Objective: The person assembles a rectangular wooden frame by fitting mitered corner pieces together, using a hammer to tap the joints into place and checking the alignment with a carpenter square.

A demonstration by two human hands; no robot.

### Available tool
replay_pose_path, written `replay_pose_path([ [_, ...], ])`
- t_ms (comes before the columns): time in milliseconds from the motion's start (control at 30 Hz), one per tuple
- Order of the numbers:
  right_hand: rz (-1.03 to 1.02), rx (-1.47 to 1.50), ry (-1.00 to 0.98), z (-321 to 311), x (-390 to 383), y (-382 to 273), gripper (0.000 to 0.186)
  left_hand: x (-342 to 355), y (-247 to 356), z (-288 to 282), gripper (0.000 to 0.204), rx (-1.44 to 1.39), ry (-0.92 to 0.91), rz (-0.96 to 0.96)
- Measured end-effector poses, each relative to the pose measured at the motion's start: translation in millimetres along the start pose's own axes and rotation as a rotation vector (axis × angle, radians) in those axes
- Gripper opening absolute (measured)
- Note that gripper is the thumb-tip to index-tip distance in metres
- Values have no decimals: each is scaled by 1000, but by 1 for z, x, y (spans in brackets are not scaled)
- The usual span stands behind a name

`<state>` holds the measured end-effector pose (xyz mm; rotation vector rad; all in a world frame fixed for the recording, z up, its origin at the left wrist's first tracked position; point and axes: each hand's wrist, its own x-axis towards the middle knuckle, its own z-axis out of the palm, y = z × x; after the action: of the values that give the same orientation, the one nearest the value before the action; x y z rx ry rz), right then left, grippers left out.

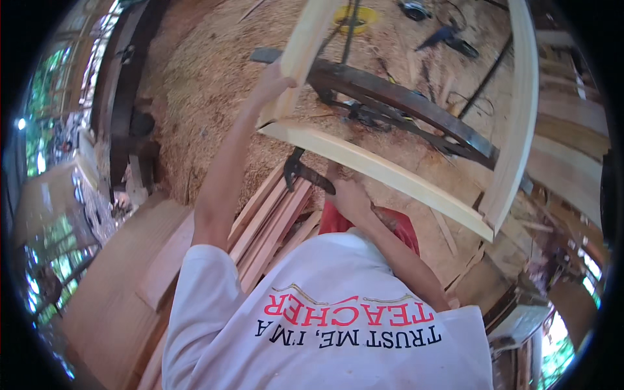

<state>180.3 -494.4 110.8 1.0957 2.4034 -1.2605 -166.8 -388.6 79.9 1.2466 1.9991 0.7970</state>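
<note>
So from where I'm standing, the left hand [273,83] is wrapped around one side of a pale wooden frame [383,174], just beyond its near-left corner, and the right hand [351,198] is closed on the handle of a hammer [307,174], whose head sits just below that corner, between the two hands. If that joint gets tapped, I'd say go light and square, hold the left fingers well back from the edge, and make sure the side is backed by the dark beam [403,104] ahead of the right hand (soft-looking wood like this probably dents easily). Can't tell if the frame actually bears on the beam, or how tight the joint is. The left fingertips are partly hidden by the wood, the right fingers are mostly lost around the handle, and the frame's far end, beyond both hands, is cut off up top.
</note>
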Motion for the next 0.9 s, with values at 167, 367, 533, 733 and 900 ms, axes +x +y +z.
replay_pose_path([
  [167,65,33,-29,4,-28,55,51,-6,24,2,50,-166,-149,-136],
  [367,425,-15,41,-21,-111,160,36,3,18,2,62,-26,-79,14],
  [533,785,893,566,59,-265,259,32,12,11,1,64,-93,-109,-56],
  [733,275,2035,1915,87,-361,245,13,-4,41,-1,64,-44,-70,-80],
  [900,1,2263,1934,20,-267,226,18,5,23,8,66,-114,-153,-11],
])
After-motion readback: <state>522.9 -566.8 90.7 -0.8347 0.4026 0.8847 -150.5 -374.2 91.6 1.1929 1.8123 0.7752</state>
